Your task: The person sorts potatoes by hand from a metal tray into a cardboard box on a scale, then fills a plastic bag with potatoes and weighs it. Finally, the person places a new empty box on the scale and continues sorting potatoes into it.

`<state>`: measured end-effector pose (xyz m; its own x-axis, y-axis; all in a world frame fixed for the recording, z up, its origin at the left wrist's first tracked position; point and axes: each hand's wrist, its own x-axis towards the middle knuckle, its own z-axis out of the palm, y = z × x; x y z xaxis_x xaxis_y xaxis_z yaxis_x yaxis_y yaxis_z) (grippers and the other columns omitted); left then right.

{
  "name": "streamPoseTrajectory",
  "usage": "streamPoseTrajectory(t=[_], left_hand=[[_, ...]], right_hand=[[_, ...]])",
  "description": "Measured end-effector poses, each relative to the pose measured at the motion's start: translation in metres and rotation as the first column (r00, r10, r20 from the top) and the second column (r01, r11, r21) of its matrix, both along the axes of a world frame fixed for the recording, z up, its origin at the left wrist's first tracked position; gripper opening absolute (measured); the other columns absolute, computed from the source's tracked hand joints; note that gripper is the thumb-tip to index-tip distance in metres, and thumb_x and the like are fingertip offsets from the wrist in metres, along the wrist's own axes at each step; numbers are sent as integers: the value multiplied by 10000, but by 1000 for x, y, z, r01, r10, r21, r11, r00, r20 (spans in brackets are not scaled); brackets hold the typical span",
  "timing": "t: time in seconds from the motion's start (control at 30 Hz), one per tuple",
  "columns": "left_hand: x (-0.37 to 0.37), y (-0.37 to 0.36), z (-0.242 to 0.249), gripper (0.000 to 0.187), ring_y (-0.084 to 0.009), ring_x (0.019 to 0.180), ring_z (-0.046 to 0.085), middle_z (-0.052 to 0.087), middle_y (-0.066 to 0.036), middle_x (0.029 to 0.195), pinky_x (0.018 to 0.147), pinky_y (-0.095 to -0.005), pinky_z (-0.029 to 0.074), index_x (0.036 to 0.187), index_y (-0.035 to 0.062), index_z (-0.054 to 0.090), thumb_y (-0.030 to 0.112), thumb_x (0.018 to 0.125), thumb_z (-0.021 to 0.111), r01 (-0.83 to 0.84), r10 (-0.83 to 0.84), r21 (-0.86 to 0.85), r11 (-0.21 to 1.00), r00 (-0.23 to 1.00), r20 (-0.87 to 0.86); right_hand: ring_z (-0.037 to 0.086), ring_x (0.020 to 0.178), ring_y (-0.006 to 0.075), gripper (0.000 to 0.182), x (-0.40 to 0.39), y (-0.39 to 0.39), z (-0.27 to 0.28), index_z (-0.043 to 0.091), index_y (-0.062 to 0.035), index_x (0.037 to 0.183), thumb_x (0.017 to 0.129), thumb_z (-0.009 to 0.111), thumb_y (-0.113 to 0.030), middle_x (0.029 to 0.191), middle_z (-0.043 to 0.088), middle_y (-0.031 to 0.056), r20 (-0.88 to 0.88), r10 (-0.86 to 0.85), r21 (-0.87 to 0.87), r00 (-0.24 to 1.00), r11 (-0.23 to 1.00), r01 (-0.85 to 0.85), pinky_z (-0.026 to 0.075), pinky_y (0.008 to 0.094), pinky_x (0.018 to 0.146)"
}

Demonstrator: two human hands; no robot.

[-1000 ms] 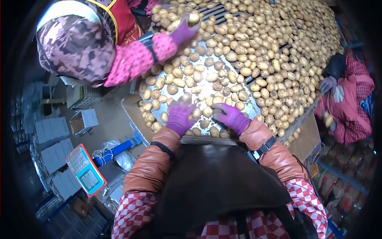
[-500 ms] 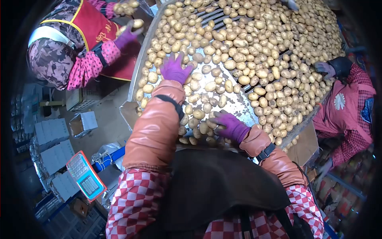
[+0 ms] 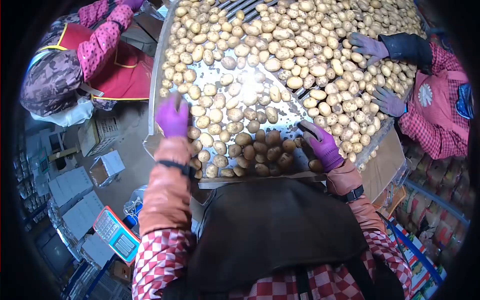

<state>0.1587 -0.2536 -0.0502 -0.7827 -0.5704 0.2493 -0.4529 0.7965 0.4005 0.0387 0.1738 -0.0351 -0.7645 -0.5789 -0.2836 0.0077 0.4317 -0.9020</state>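
Note:
Many potatoes (image 3: 235, 115) lie on a metal sorting table (image 3: 295, 117), with a darker, shaded cluster of potatoes (image 3: 267, 150) near its front edge. My left hand (image 3: 172, 117), in a purple glove, is at the table's left side beside several potatoes. Its fingers point away from me, somewhat blurred, and I see nothing held in them. On the right, my right hand (image 3: 324, 150), also purple-gloved, reaches over the metal next to the shaded cluster. Its dark-tipped fingers are extended and apart, with no potato in them.
Across the right side, a co-worker's two gloved hands (image 3: 370, 47) rest on the potato heap. Another person in a red apron (image 3: 117, 75) stands at the left. Below left are a scale (image 3: 116, 234), cardboard boxes (image 3: 107, 167) and a crate (image 3: 106, 131). Dark slats (image 3: 245, 10) show at the back.
My left hand has moved left and nearer to me; my right hand has shifted right. Potatoes are more gathered at the front edge. The right co-worker now has both hands on the heap.

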Motion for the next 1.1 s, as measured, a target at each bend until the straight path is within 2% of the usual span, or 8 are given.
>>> streamPoseTrajectory(t=[0.2,0.37,0.5,0.57,0.67,0.8,1.0,1.1], left_hand=[[-14,60,-31,667,-466,1336,380,401,-183,1486,1109,-536,295,1389,291,532,568,796,658,177,-79,-140,974,848,525],[89,89,-37,513,-398,1274,443,563,-128,1330,1071,-542,297,1330,185,578,346,847,641,348,-347,27,937,919,190],[107,93,-26,388,-370,1104,555,653,-147,1108,961,-525,379,1161,116,658,248,796,655,220,-222,38,975,973,67],[83,119,-1,318,-374,974,580,665,-178,946,851,-504,434,1032,87,681,185,730,668,263,-260,70,962,964,-50],[68,163,-10,522,-388,1156,516,560,-156,1242,976,-517,399,1194,127,614,282,705,714,669,-674,117,734,738,8],[81,123,-36,596,-387,1281,437,502,-132,1367,1048,-542,335,1251,187,605,360,700,751,518,-532,120,847,829,171],[133,111,-41,621,-407,1264,443,494,-145,1377,1046,-534,333,1263,188,591,347,690,769,76,-78,23,997,990,120],[103,147,-15,610,-405,1275,434,494,-151,1369,1059,-537,327,1250,135,571,337,705,754,375,-400,150,915,892,212]], right_hand=[[590,1173,240,422,10,-4,3,592,-42,1319,907,626,-132,1231,637,168,-3,-27,-23,1000,999,27,450,336,1020],[619,1144,261,396,24,16,11,610,-34,1292,911,622,-139,1240,645,163,180,-104,-91,978,988,122,478,344,992],[650,996,347,351,26,52,-25,640,-79,1172,885,631,-280,1090,662,184,-401,652,543,643,735,-406,521,399,860],[665,981,337,369,47,26,-22,628,-81,1201,888,641,-275,1086,671,193,-67,530,536,845,734,-417,526,400,857],[670,983,335,398,56,-37,0,622,-89,1214,887,646,-313,1080,676,201,179,448,522,876,711,-471,528,409,854],[648,1020,370,448,46,-61,-22,630,-134,1237,876,619,-400,1088,667,219,66,557,280,828,786,-551,509,434,902],[615,1138,330,542,-47,-120,-11,592,-139,1306,863,642,-449,1223,638,204,-208,69,303,976,953,-3,489,392,954],[458,1259,426,697,-44,-142,-29,497,-67,1376,809,694,-420,1371,500,225,-669,436,613,602,781,116,392,498,1030]])
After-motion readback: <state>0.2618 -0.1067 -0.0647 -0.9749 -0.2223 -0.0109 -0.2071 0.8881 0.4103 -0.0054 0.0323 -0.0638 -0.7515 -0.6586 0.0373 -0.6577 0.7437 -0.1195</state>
